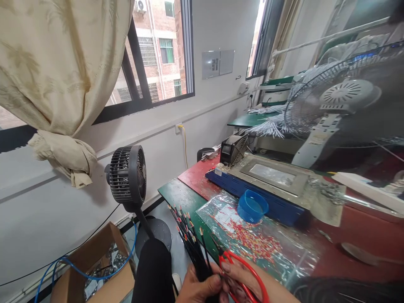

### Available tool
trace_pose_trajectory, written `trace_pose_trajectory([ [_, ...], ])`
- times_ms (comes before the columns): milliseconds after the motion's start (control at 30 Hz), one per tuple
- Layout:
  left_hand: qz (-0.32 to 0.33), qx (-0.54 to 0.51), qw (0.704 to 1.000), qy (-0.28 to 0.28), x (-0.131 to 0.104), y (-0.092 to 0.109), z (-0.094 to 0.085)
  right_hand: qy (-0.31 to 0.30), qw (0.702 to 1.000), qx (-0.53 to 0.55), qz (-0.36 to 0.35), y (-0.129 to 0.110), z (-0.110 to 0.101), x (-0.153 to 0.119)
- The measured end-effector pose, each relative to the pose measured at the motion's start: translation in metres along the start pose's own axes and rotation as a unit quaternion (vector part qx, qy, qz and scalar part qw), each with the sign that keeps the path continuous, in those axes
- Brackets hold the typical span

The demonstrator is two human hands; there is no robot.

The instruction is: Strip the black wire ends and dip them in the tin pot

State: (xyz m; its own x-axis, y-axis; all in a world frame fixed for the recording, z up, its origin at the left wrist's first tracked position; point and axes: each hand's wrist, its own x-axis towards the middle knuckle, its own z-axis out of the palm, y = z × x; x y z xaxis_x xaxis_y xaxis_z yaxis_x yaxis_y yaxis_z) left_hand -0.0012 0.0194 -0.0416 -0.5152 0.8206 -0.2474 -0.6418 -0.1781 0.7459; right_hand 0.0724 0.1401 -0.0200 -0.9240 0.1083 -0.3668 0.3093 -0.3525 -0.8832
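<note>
Black cables (pixel 195 252), red and white cores bared, rise beside the bench's edge (pixel 173 192), clenched in the left hand (pixel 198 286); the right hand (pixel 243 275) curls round red-handled scissors (pixel 224 255). A cardboard box (pixel 115 288) holds shiny packets (pixel 92 287).

Glossy plastic scissor handles (pixel 259 277), matt cables (pixel 197 261)

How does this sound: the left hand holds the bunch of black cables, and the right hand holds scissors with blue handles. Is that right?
Not quite: the handles of the scissors are red, not blue, as the head view shows. The left hand does hold the bunch of black cables, and the right hand holds the scissors.
</note>
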Motion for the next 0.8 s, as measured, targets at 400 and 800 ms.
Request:
trace_pose_trajectory([
  [400,-0.008,0.037,0.999,-0.033,0.009,0.004,-0.001,0.029,0.999,0.016,-0.026,0.002,0.001,0.001],
  [800,-0.002,0.072,0.997,0.014,0.012,0.003,-0.001,0.048,0.996,-0.02,-0.067,0.002,-0.003,0.004],
])
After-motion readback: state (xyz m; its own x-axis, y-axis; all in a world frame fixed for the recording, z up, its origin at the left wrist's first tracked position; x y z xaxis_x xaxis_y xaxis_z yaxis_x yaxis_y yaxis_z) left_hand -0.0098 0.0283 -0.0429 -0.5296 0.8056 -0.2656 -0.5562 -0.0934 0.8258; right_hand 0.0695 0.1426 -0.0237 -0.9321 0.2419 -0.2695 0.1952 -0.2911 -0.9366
